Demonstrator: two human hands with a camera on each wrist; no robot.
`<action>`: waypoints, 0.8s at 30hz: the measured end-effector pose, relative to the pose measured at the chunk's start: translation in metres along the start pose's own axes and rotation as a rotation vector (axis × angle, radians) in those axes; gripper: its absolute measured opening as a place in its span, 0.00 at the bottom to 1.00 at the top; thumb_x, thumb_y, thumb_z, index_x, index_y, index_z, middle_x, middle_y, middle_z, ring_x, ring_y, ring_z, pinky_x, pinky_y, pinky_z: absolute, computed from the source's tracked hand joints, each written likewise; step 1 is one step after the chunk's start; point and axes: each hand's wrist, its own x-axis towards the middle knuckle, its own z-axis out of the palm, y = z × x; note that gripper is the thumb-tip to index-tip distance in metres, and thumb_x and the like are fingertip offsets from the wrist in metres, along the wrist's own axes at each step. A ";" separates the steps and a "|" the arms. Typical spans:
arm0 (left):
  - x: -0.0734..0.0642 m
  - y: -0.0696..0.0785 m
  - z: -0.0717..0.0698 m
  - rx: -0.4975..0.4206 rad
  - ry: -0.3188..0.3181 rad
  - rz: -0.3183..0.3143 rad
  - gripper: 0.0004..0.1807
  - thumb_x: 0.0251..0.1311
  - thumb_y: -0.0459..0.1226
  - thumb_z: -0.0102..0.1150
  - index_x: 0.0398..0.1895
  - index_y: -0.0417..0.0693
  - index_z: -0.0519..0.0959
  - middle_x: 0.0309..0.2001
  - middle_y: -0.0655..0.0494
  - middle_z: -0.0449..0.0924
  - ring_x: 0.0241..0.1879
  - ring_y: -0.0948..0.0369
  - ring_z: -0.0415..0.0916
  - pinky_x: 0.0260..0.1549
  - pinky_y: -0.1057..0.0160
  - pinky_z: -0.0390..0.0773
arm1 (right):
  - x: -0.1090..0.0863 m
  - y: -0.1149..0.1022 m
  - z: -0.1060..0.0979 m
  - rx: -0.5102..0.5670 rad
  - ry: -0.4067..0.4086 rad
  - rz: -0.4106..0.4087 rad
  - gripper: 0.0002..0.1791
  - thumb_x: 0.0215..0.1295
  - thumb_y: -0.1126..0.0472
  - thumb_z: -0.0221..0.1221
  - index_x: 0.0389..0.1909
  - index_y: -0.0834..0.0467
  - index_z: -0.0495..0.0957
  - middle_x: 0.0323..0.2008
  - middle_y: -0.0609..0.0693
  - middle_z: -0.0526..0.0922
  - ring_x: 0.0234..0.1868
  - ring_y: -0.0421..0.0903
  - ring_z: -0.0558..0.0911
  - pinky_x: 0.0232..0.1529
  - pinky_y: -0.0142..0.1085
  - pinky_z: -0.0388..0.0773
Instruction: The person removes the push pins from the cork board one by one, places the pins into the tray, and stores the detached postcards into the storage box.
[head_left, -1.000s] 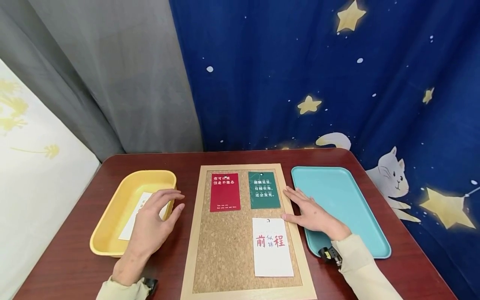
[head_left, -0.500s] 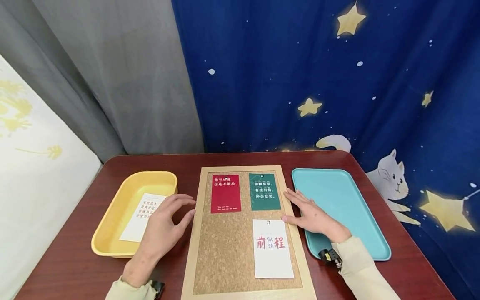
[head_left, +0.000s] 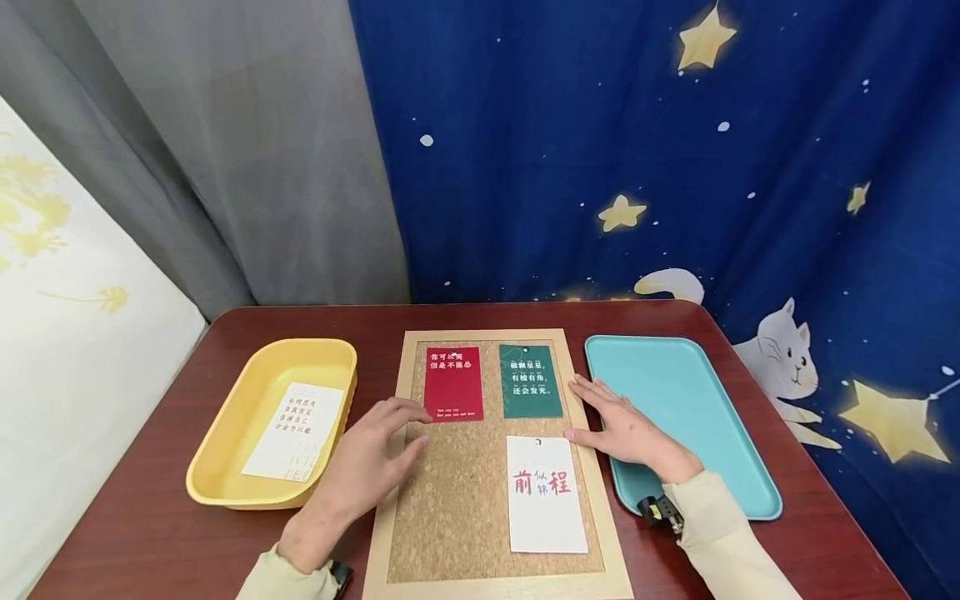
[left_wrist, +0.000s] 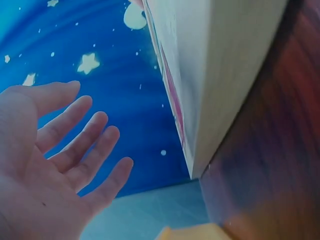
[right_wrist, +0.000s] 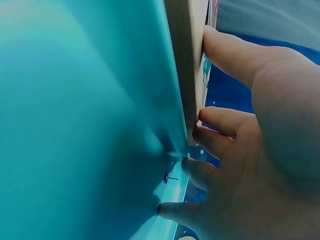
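So the cork board (head_left: pixel 450 508) lies on the counter (head_left: pixel 150 500) between a yellow bin (head_left: pixel 217 433) on the left and a turquoise tray (head_left: pixel 682 392) on the right. Left hand (head_left: pixel 367 462) hangs over the board's left side, fingers loosely spread and holding nothing, tips near the bottom of the red card (head_left: pixel 453 387). Right hand (head_left: pixel 628 432) has its fingers spread too, with the thumb and a couple of fingertips on the board's right frame. Up top there's the red card next to a green card (head_left: pixel 531 392), and a white card with big characters (head_left: pixel 547 521) sits below the green one. Another white card (head_left: pixel 292 429) lies in the bin. The right wrist view also shows a tiny tack (right_wrist: pixel 167 178) in the tray, near the fingertips.
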 end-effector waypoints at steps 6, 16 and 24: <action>0.001 0.006 0.009 -0.011 -0.026 0.014 0.14 0.56 0.37 0.78 0.46 0.53 0.87 0.49 0.63 0.84 0.48 0.64 0.81 0.48 0.58 0.86 | 0.002 0.000 0.001 0.012 0.009 0.008 0.45 0.70 0.45 0.66 0.79 0.62 0.61 0.82 0.61 0.58 0.83 0.67 0.53 0.76 0.71 0.55; 0.002 0.012 0.017 -0.011 -0.092 0.009 0.16 0.56 0.40 0.79 0.47 0.53 0.87 0.50 0.61 0.85 0.49 0.64 0.81 0.50 0.57 0.86 | 0.006 -0.003 -0.001 0.024 0.063 0.004 0.40 0.71 0.48 0.65 0.76 0.64 0.66 0.80 0.62 0.62 0.80 0.66 0.63 0.74 0.63 0.67; 0.008 0.023 0.018 -0.011 -0.200 -0.035 0.17 0.57 0.43 0.78 0.50 0.55 0.87 0.51 0.64 0.84 0.49 0.66 0.79 0.54 0.57 0.86 | 0.007 -0.005 -0.002 -0.011 0.174 0.004 0.27 0.71 0.52 0.65 0.65 0.63 0.78 0.68 0.62 0.77 0.71 0.64 0.75 0.68 0.60 0.75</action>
